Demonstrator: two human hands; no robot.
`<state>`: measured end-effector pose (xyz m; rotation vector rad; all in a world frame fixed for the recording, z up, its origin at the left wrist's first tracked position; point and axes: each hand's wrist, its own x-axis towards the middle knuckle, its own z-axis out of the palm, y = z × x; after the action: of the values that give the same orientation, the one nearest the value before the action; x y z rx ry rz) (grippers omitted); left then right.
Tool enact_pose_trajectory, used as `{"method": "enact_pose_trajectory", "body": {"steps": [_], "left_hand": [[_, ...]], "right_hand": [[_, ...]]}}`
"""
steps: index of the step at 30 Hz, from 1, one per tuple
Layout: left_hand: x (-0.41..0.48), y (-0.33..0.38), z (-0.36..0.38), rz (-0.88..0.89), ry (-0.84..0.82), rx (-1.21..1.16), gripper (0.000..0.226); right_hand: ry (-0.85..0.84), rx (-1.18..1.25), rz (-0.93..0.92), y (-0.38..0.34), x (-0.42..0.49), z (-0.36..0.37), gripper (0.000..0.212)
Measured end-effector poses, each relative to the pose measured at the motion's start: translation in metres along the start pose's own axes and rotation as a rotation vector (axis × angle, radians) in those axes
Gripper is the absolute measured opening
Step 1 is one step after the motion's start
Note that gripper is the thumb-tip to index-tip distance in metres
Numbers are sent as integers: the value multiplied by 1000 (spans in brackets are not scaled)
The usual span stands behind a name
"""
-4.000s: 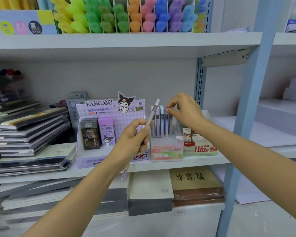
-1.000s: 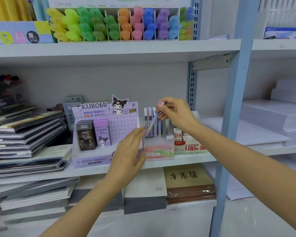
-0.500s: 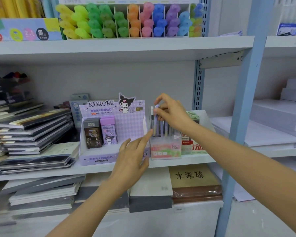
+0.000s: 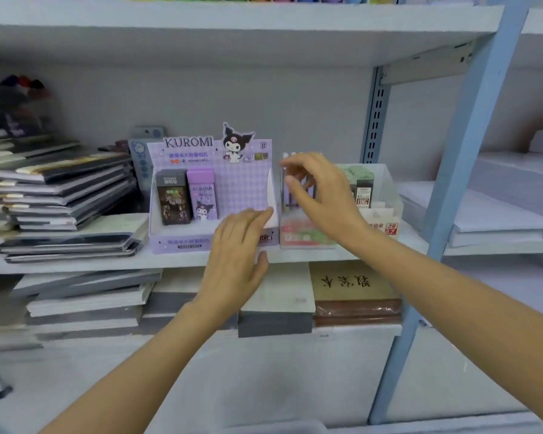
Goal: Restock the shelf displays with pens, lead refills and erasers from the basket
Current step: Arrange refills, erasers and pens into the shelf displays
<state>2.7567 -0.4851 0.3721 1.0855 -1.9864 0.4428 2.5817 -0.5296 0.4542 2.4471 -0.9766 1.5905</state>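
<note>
**Pens stood in holder, just right of the Kuromi display; nothing seen held in either hand.**

The left hand (image 4: 237,258) is laid flat, grip apart, with the fingertips against the front right corner of the Kuromi display (image 4: 242,186), likely to steady it while stock beside it is handled. The right hand (image 4: 326,198) is hung over the pens (image 4: 295,198), which are stood upright in the pen holder (image 4: 298,236) just right of the display. Its grip is loosely curled, thumb and forefinger apart, nothing seen pinched, probably for squaring the pens up. Pen tops are covered by fingers and smeared by blur, so no count is possible. The basket is not seen. Print on the clear tray (image 4: 386,195) further right is unreadable.
</note>
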Motion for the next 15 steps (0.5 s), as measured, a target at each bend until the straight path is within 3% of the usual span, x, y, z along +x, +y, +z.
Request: {"method": "enact_pose_trajectory", "body": {"steps": [2, 4, 10, 15], "left_hand": [[-32, -1, 7, -13, 146, 12, 47], [-77, -1, 21, -71, 139, 13, 32], [-247, -3, 76, -365, -319, -84, 27], [-374, -2, 104, -669, -792, -74, 38]], "right_hand": [[-28, 79, -74, -11, -37, 11, 13], [-165, 170, -41, -17, -82, 33, 11], [-743, 196, 223, 4, -248, 132, 14], [-1085, 170, 537, 37, -377, 184, 20]]}}
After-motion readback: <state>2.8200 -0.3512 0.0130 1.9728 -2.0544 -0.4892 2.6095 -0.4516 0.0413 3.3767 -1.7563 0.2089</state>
